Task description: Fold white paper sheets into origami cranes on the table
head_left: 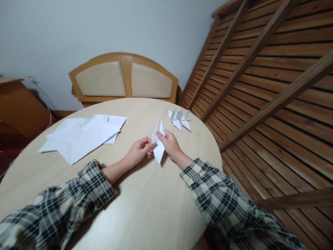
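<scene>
A white folded paper (159, 151), long and diamond-shaped with two narrow points at its far end, is held a little above the table between both hands. My left hand (139, 150) pinches its left edge, thumb on top and fingers underneath. On the other side my right hand (171, 144) grips the right edge, with the thumb lying across the upper face near the split between the points. The undersides of the fingers are partly hidden by the paper. Just beyond my right hand sit several finished-looking white origami cranes (179, 119), close together.
Loose white paper sheets (85, 133) overlap at the left of the round pale wooden table (135, 215). Beyond its far edge stands a headboard (126, 78) with two cream panels. A slatted wooden panel (260, 86) leans along the right side. A wooden cabinet (22, 107) is at far left.
</scene>
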`<state>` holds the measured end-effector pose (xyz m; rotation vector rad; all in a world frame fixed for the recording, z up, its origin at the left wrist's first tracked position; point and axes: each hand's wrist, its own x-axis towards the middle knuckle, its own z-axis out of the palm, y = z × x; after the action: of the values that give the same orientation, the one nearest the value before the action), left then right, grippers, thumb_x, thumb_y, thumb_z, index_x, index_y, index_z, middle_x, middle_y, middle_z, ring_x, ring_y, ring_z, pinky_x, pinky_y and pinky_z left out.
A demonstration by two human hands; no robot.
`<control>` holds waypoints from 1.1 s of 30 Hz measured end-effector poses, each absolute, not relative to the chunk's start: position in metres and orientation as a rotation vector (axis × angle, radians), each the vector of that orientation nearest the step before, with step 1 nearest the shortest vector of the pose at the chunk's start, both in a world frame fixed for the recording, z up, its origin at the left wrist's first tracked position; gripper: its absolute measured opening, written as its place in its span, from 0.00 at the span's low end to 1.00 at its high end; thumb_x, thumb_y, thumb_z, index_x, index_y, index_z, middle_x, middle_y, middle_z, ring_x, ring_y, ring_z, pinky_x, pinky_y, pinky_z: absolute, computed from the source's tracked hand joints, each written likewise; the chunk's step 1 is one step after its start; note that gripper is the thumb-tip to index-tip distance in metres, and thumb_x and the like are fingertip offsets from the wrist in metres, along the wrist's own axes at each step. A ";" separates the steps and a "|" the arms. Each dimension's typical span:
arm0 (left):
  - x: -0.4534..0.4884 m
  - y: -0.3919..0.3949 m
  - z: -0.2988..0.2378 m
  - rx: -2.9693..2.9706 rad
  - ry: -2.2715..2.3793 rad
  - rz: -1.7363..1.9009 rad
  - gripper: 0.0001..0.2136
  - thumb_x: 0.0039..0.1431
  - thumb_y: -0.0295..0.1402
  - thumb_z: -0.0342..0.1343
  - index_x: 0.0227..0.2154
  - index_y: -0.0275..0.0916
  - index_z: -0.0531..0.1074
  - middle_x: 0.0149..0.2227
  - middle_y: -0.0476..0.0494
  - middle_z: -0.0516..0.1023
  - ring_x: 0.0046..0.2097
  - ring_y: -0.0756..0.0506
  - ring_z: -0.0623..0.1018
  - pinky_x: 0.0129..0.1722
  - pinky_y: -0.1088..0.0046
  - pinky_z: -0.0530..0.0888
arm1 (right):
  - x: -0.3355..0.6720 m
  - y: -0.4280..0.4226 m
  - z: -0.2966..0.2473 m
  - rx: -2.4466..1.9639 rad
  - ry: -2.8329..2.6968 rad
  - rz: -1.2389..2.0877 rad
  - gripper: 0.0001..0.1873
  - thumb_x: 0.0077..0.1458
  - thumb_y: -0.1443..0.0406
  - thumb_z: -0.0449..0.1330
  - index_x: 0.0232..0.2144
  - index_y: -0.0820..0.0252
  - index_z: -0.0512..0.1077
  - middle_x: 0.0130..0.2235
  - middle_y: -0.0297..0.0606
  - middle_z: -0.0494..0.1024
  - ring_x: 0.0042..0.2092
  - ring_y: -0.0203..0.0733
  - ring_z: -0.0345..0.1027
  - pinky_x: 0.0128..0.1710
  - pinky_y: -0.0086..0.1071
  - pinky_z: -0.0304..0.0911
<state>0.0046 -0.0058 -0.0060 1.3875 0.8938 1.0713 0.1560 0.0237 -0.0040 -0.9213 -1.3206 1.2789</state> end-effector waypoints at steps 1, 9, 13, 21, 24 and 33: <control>0.005 -0.006 -0.006 1.346 0.901 1.118 0.12 0.58 0.42 0.60 0.29 0.38 0.69 0.23 0.50 0.71 0.24 0.51 0.71 0.26 0.74 0.69 | 0.156 0.023 -0.004 -0.905 -1.313 1.322 0.20 0.51 0.49 0.63 0.30 0.59 0.69 0.25 0.32 0.69 0.24 0.34 0.61 0.24 0.30 0.55; 0.003 -0.004 0.004 1.068 0.889 1.345 0.06 0.59 0.36 0.58 0.34 0.40 0.72 0.31 0.49 0.71 0.30 0.52 0.71 0.26 0.80 0.70 | 0.155 0.022 -0.010 -0.897 -1.473 1.575 0.20 0.50 0.52 0.67 0.36 0.62 0.75 0.32 0.38 0.77 0.31 0.37 0.67 0.30 0.31 0.61; 0.002 -0.002 0.003 1.026 0.837 1.321 0.06 0.58 0.35 0.60 0.34 0.39 0.73 0.28 0.51 0.69 0.27 0.53 0.68 0.24 0.80 0.66 | 0.157 0.022 -0.012 -0.905 -1.603 1.616 0.21 0.52 0.51 0.65 0.36 0.64 0.76 0.28 0.37 0.76 0.29 0.35 0.64 0.27 0.29 0.55; 0.000 0.000 0.001 0.982 0.759 1.304 0.09 0.55 0.37 0.63 0.34 0.38 0.74 0.27 0.51 0.70 0.26 0.54 0.68 0.24 0.80 0.66 | 0.158 0.018 -0.006 -0.869 -1.640 1.625 0.22 0.50 0.49 0.64 0.34 0.65 0.76 0.26 0.34 0.72 0.25 0.32 0.58 0.25 0.29 0.49; -0.001 0.001 0.000 0.964 0.738 1.299 0.10 0.54 0.38 0.65 0.33 0.37 0.74 0.29 0.50 0.72 0.28 0.53 0.70 0.26 0.79 0.68 | 0.158 0.017 -0.004 -0.870 -1.613 1.650 0.23 0.49 0.49 0.64 0.34 0.65 0.76 0.26 0.34 0.73 0.25 0.32 0.59 0.25 0.29 0.49; 0.001 0.000 0.002 0.957 0.724 1.296 0.08 0.53 0.33 0.64 0.34 0.36 0.74 0.29 0.50 0.71 0.27 0.54 0.67 0.24 0.81 0.64 | 0.157 0.017 -0.003 -0.847 -1.536 1.667 0.23 0.46 0.49 0.66 0.33 0.64 0.75 0.26 0.33 0.73 0.25 0.32 0.59 0.26 0.29 0.49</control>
<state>0.0007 0.0000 0.0019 0.9565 0.7238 1.2964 0.1574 0.0168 -0.0031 -0.8466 -1.5359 1.6674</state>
